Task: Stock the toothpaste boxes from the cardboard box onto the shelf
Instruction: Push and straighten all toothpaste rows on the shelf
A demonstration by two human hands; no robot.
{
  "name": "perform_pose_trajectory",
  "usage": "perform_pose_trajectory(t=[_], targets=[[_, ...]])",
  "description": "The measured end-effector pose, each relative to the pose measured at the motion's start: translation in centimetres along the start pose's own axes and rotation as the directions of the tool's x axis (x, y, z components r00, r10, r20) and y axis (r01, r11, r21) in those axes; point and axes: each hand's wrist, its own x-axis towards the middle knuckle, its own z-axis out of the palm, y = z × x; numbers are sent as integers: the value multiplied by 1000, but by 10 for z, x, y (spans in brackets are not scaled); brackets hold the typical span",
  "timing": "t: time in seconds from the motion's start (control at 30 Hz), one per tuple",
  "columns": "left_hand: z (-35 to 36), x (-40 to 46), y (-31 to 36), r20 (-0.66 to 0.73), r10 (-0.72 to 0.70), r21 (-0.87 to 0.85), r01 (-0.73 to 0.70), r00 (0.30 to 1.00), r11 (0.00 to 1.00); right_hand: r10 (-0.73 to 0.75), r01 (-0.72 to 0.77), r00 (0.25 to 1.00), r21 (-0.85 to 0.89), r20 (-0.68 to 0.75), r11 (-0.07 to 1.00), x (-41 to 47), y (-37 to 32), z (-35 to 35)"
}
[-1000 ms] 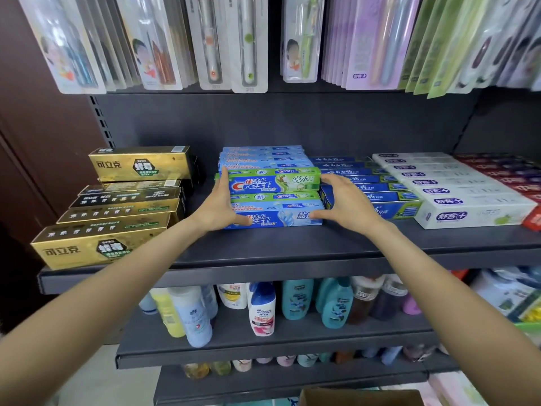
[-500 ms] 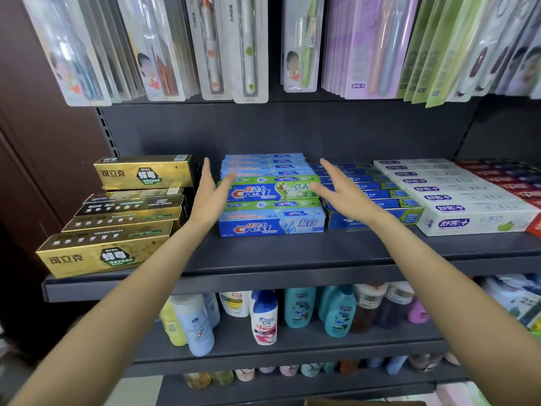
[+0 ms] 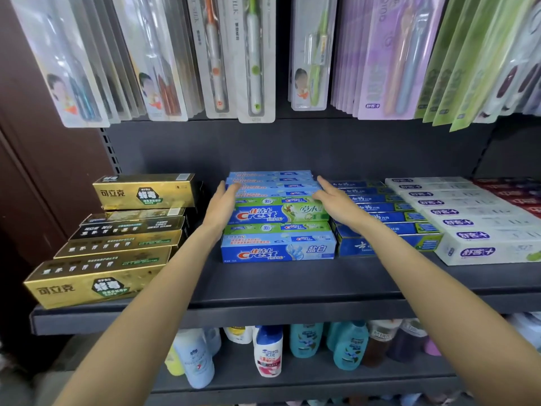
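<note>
Both hands have let go of the Crest stack (image 3: pixel 278 218) since a second ago. The left hand (image 3: pixel 221 205) lies flat-fingered against its 9 o'clock end, the right hand (image 3: pixel 336 205) against its 3 o'clock end — released, grasping nothing. The toothpaste boxes sit mid-shelf (image 3: pixel 263 291), squared between gold boxes (image 3: pixel 96 284) and dark-blue boxes (image 3: pixel 383 227). Judgement: placement done — cardboard box out of view, next fetch due.
</note>
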Motion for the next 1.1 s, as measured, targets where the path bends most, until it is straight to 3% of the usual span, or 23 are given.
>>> perform_pose_trajectory(t=[0.13,0.2,0.33,0.4,0.87,1.1], targets=[[2,13,3,-41,72,296,-57,997,953,47,-46,999,18,-16,999,26,-2,-5],[1,24,-2,-61,104,349,-76,993,934,63,-63,998,37,7,997,39,-3,-2],[-2,37,-3,21,-63,-40,64,998,997,85,-91,995,119,49,989,56,-2,3],[-3,40,-2,107,-93,-120,105,990,987,91,-98,994,128,61,987,61,-2,5],[-9,46,-6,178,-12,-156,40,984,987,119,-145,984,208,133,967,71,2,4],[-10,46,-6,216,-14,-131,44,976,990,80,-97,993,214,89,972,71,3,9]])
